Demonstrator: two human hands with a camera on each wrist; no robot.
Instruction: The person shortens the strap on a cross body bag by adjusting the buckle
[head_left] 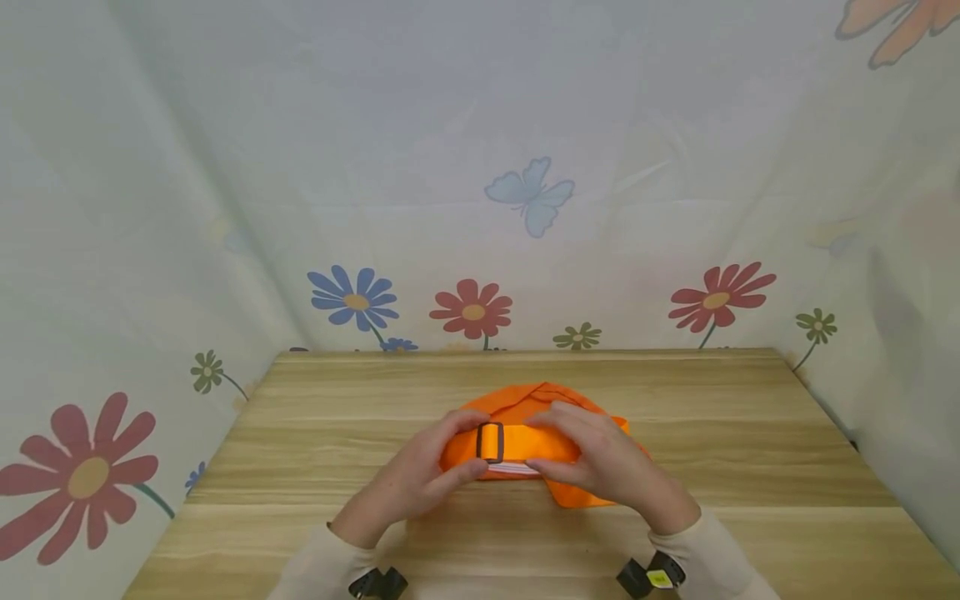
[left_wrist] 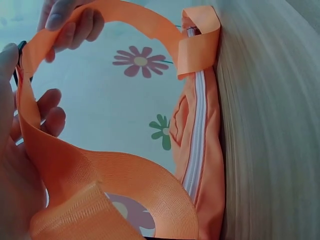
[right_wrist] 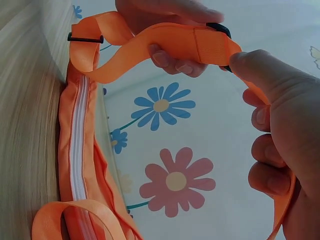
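Note:
An orange waist bag (head_left: 517, 402) lies on the table, a white zipper (right_wrist: 78, 130) running along its side. Its orange strap (head_left: 542, 443) is lifted in a loop above the bag. My left hand (head_left: 420, 475) pinches the strap beside a dark slide buckle (head_left: 480, 443). On the other side of the buckle, my right hand (head_left: 603, 457) grips the strap between thumb and fingers. A second dark slider (right_wrist: 86, 39) sits on a folded stretch of strap near the zipper's end. In the left wrist view, loose strap curls below the left hand.
The wooden table (head_left: 360, 392) reaches back to a pale curtain (head_left: 420, 125) printed with flowers and a butterfly. Curtain sides also flank the table left and right. A small dark device is worn on each wrist.

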